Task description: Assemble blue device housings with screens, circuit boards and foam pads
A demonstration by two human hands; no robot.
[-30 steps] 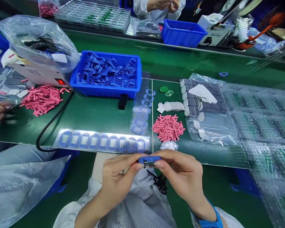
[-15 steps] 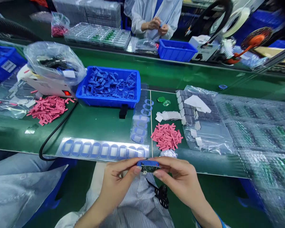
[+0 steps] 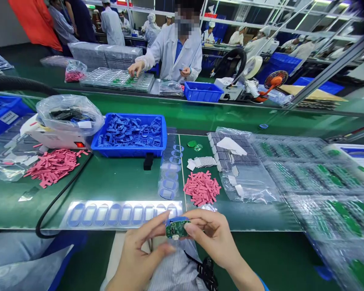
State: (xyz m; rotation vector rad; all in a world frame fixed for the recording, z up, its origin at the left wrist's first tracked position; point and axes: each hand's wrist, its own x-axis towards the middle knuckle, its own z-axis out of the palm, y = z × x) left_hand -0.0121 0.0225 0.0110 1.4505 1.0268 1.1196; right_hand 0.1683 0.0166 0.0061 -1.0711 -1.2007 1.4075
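The left hand (image 3: 142, 254) and right hand (image 3: 214, 240) pinch a green circuit board (image 3: 175, 229) between their fingertips, a blue frame (image 3: 176, 220) along its top edge (held over the lap, just off the bench edge (image 3: 245, 230)), near a sheet of blue gaskets (image 3: 121, 214)
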